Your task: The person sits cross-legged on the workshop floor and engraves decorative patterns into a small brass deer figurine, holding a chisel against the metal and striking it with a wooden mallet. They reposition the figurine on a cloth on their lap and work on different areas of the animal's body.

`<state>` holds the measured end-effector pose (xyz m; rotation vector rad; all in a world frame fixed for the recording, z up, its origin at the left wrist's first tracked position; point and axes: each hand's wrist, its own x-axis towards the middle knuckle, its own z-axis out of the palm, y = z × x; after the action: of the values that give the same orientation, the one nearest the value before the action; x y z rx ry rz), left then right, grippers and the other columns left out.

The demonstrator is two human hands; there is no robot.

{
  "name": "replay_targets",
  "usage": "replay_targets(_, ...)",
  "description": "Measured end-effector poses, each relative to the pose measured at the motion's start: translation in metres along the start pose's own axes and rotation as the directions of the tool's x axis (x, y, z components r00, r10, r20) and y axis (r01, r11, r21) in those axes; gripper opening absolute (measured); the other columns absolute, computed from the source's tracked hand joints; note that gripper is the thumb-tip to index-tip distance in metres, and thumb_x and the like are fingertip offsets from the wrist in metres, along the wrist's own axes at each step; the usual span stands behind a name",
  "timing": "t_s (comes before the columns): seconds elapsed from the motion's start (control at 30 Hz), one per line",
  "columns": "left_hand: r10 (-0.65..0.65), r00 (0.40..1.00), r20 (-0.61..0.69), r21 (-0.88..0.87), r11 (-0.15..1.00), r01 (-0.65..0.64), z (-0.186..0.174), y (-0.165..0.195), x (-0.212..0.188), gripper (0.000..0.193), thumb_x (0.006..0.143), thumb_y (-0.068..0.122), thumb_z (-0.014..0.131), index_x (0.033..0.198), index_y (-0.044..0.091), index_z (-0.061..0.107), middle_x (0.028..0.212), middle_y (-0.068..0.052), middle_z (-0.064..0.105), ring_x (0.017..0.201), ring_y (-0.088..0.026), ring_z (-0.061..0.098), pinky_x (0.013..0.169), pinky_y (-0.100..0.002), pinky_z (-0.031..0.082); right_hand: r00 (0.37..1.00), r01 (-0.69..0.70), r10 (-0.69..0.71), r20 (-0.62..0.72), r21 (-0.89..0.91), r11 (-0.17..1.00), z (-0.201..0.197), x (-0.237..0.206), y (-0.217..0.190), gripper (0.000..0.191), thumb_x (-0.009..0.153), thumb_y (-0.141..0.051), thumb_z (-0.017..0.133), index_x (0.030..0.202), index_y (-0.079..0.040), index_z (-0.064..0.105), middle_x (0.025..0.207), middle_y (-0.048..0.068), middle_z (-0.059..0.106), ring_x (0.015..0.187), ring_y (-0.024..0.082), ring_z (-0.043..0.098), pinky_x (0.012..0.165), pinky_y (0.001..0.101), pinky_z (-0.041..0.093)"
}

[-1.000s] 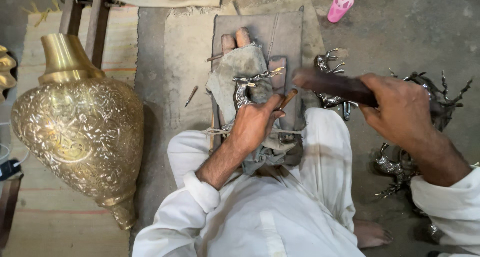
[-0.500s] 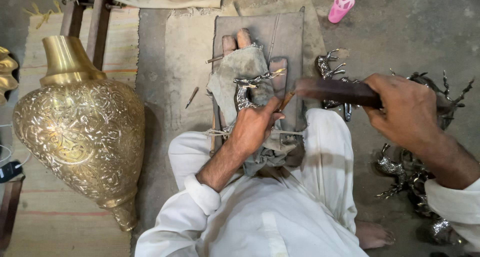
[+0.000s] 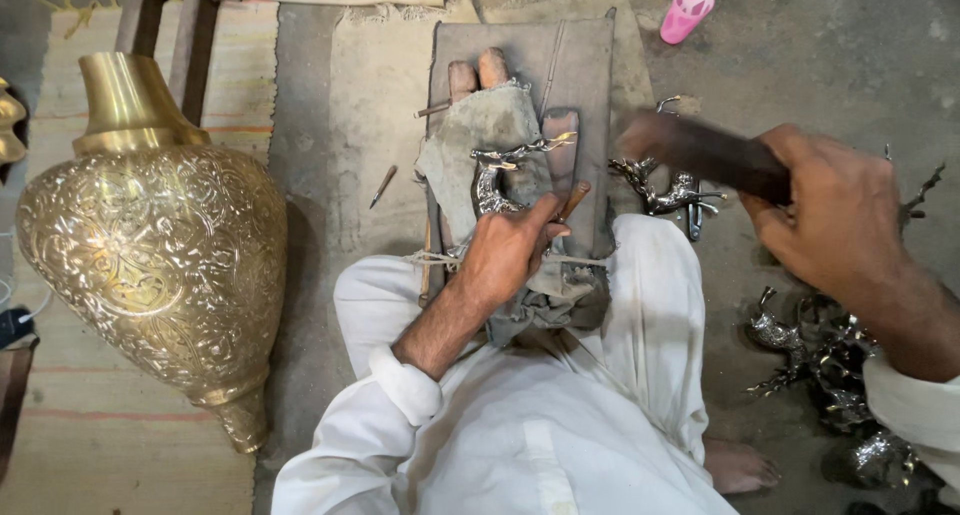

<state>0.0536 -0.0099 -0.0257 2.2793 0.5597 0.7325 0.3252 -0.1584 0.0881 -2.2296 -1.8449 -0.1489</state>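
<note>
While the left hand (image 3: 505, 250) pinches a thin punch (image 3: 572, 201) between thumb and fingers, its tip sits on a small silver deer figure (image 3: 500, 175). Fingers closed on the tool, heel of the hand pressing on the figure's lower part. The deer lies on its side on a grey cloth (image 3: 470, 140), which covers a dark board (image 3: 585, 65) propped across the person's lap. Two toes (image 3: 477, 75) stick out above the cloth's top edge.

Right hand (image 3: 830, 220) is fisted tight round a dark wooden mallet (image 3: 700, 150), raised off to the right of the board, head blurred. Not touching the punch.

Just beside the board on the right: another silver deer (image 3: 670, 190) on the floor. More silver figures piled lower right (image 3: 830, 375), under the right forearm.

Loose thin tool (image 3: 382, 186) lies on the concrete left of the board. Big engraved brass vase (image 3: 150, 245) lies tilted on a mat at far left. Pink bottle (image 3: 688, 12) at the top, well apart.
</note>
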Motion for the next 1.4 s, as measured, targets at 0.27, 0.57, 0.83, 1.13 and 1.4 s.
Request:
replay_targets(0.27, -0.048, 0.999, 0.014, 0.052, 0.998, 0.047, 0.002, 0.001, -0.006, 0.026, 0.097, 0.013, 0.077, 0.115, 0.010, 0.059, 0.077, -0.017, 0.070, 0.066, -0.037, 0.069, 0.057, -0.049, 0.052, 0.995, 0.103, -0.100, 0.030, -0.121, 0.987, 0.006, -0.004, -0.004, 0.035, 0.079, -0.012, 0.080, 0.112, -0.011, 0.067, 0.093, 0.009, 0.069, 0.089, 0.031, 0.070, 0.077, 0.0427, 0.054)
replay_targets(0.57, 0.048, 0.998, -0.045, -0.024, 0.999, -0.049, 0.002, -0.004, -0.010, 0.033, 0.087, -0.005, 0.068, 0.116, 0.006, 0.057, 0.083, -0.013, 0.073, 0.070, -0.032, 0.072, 0.058, -0.044, 0.054, 0.986, 0.163, -0.166, -0.019, -0.102, 0.981, -0.006, 0.003, -0.013, 0.038, 0.072, -0.009, 0.078, 0.109, -0.010, 0.069, 0.095, 0.010, 0.070, 0.089, 0.032, 0.070, 0.077, 0.0433, 0.054)
replay_targets(0.83, 0.049, 0.998, -0.046, -0.044, 0.998, -0.051, 0.001, -0.004, -0.012, 0.037, 0.086, -0.006, 0.067, 0.119, 0.006, 0.058, 0.089, -0.012, 0.075, 0.078, -0.030, 0.074, 0.063, -0.042, 0.057, 0.988, 0.156, -0.153, 0.032, -0.184, 0.970, -0.014, 0.010, -0.024, 0.030, 0.080, -0.009, 0.079, 0.109, -0.010, 0.070, 0.093, 0.009, 0.069, 0.086, 0.029, 0.069, 0.075, 0.0402, 0.054)
replay_targets(1.13, 0.045, 0.996, -0.076, -0.147, 0.987, -0.056, 0.003, -0.005, -0.022, 0.046, 0.081, -0.012, 0.062, 0.124, 0.005, 0.059, 0.099, -0.013, 0.074, 0.091, -0.025, 0.078, 0.069, -0.037, 0.060, 0.994, 0.111, -0.111, 0.006, -0.081, 0.991, -0.023, 0.015, -0.040, 0.028, 0.077, -0.009, 0.080, 0.103, -0.005, 0.069, 0.085, 0.011, 0.067, 0.078, 0.029, 0.068, 0.070, 0.0408, 0.053)
replay_targets(1.4, 0.049, 0.998, -0.049, -0.086, 0.995, -0.054, 0.004, -0.009, -0.024, 0.041, 0.087, -0.013, 0.062, 0.123, 0.007, 0.059, 0.108, -0.010, 0.077, 0.102, -0.023, 0.079, 0.078, -0.036, 0.062, 0.956, 0.287, -0.293, 0.035, -0.345, 0.894, -0.019, 0.015, -0.034, 0.035, 0.064, -0.008, 0.080, 0.098, -0.011, 0.072, 0.082, 0.006, 0.069, 0.081, 0.027, 0.070, 0.071, 0.0395, 0.055)
